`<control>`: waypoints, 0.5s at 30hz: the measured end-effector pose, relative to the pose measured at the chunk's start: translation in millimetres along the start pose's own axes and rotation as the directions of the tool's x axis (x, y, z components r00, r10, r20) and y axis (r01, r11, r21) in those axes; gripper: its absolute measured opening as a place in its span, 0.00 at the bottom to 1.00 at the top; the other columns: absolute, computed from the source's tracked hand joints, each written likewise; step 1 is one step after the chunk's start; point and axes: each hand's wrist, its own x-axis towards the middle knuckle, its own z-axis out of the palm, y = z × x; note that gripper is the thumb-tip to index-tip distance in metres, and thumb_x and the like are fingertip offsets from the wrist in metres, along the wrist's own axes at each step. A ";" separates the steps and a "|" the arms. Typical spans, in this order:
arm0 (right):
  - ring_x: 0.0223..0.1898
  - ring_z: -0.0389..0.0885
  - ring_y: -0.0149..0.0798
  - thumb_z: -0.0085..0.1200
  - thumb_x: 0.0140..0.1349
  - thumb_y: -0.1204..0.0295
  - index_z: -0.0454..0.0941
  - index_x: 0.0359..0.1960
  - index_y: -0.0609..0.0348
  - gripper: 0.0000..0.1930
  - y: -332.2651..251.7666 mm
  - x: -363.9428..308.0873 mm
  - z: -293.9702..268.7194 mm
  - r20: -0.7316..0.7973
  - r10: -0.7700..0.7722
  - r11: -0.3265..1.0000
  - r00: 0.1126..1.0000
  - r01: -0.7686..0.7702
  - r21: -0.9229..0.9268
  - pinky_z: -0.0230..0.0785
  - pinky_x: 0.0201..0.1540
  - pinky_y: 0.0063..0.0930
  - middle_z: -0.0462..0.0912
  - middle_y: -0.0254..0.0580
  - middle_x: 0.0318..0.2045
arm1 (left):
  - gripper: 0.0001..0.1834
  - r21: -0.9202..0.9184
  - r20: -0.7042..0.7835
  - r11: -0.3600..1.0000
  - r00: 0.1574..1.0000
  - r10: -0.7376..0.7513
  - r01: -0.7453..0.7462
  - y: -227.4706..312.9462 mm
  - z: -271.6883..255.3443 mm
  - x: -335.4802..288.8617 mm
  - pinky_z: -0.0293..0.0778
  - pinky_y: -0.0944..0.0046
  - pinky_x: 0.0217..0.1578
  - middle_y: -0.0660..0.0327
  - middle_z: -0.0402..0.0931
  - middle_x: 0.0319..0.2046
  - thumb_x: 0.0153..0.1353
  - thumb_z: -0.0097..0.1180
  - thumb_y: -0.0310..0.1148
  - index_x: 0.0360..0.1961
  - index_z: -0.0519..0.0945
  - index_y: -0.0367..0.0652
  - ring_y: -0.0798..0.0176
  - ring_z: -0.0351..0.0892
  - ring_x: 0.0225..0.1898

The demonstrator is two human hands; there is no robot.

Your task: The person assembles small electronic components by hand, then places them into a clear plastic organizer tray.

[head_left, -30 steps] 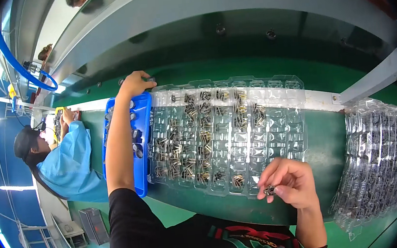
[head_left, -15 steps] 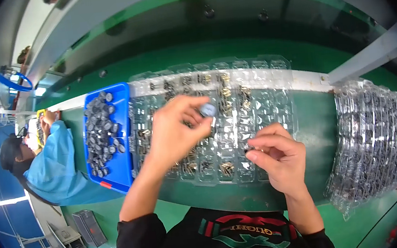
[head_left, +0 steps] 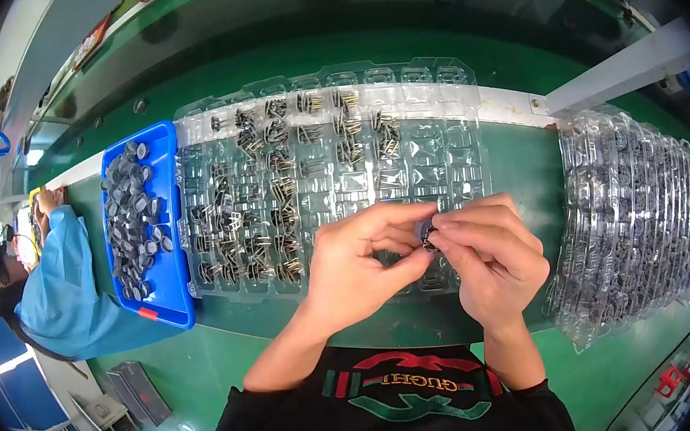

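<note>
One small dark part (head_left: 426,230) is above the near right of a clear tray (head_left: 449,167). Left hand (head_left: 366,255): thumb-and-index grip clamped on the part. Right hand (head_left: 496,254): grip also clamped on it, from the right; most of its shape is hidden. Pin pieces (head_left: 281,188) lie in clusters, mostly tray's left and middle pockets. Blue bin (head_left: 178,267) is just left of tray, holds grey caps (head_left: 133,212). Tray and bin are on green bench (head_left: 525,196). Right: stack of trays (head_left: 631,219), well apart from bin. Left of bin: person in blue (head_left: 70,282), arm toward far side.
</note>
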 end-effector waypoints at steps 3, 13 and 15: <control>0.31 0.79 0.39 0.68 0.45 0.84 0.85 0.33 0.62 0.12 0.6 2.8 -3.2 0.049 -0.071 0.996 0.996 0.073 -0.044 0.72 0.34 0.28 0.86 0.41 0.32 | 0.25 0.092 0.017 0.995 0.999 0.040 -0.041 5.6 -2.4 -0.7 0.80 0.72 0.39 0.55 0.84 0.39 0.49 0.68 0.13 0.51 0.79 0.29 0.70 0.84 0.37; 0.30 0.79 0.39 0.69 0.44 0.83 0.85 0.33 0.61 0.12 4.5 0.1 -1.0 0.047 -0.077 0.995 0.996 0.079 -0.058 0.71 0.33 0.27 0.86 0.39 0.32 | 0.23 0.100 0.009 0.990 0.995 0.098 -0.099 -0.1 -1.3 -1.2 0.81 0.73 0.38 0.55 0.83 0.40 0.49 0.66 0.13 0.50 0.81 0.31 0.69 0.85 0.37; 0.30 0.79 0.38 0.69 0.44 0.83 0.85 0.33 0.60 0.13 6.6 -2.4 2.9 0.000 -0.065 0.992 0.998 0.065 -0.109 0.71 0.33 0.27 0.86 0.40 0.31 | 0.22 0.095 -0.008 0.990 0.995 0.102 -0.101 -2.4 0.3 0.5 0.81 0.72 0.38 0.55 0.82 0.41 0.50 0.66 0.13 0.49 0.81 0.31 0.68 0.85 0.37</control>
